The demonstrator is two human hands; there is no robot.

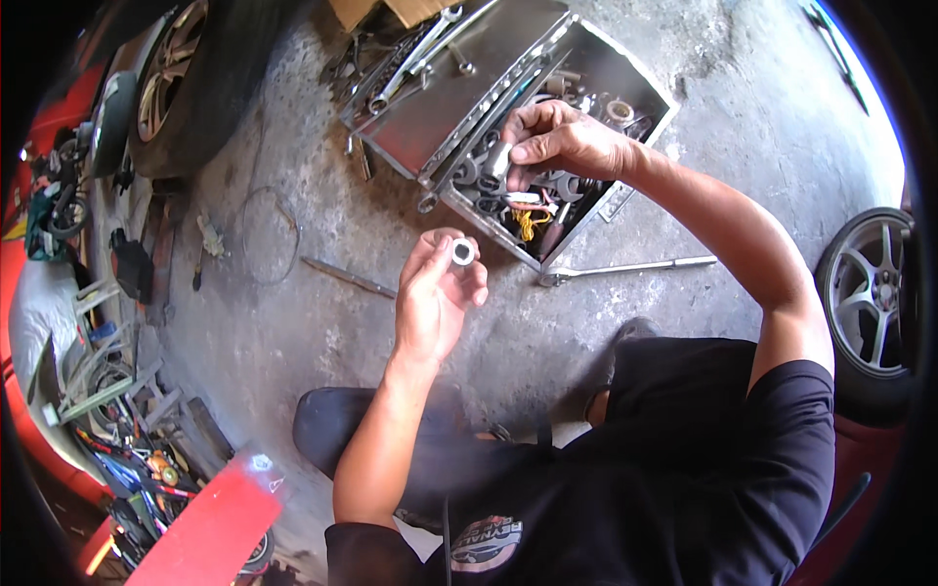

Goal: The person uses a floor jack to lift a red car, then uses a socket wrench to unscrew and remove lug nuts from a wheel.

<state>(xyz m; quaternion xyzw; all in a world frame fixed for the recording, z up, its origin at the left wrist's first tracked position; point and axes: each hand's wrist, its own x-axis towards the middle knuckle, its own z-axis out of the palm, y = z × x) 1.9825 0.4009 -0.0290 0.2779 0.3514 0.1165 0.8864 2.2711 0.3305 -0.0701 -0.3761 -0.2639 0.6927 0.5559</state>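
Observation:
My left hand (pixel 430 303) is raised over the floor, its thumb and fingers closed round a metal socket (pixel 462 252) with its open end showing. My right hand (pixel 572 142) reaches over an open metal toolbox (pixel 486 215), pinching a larger shiny cylindrical socket (pixel 497 161). Inside the box lie spanners (pixel 562 186), a coil of yellow wire (pixel 531 224), a ring-shaped part (pixel 619 110) and several loose tools. A long-handled ratchet (pixel 635 268) lies on the concrete just in front of the box.
More spanners (pixel 415 59) lie beside the toolbox's open lid (pixel 430 117). A thin metal bar (pixel 347 277) and a wire loop (pixel 272 234) are on the floor. Wheels stand at the far left (pixel 176 73) and right (pixel 874 293). Clutter and a red panel (pixel 210 527) fill the lower left.

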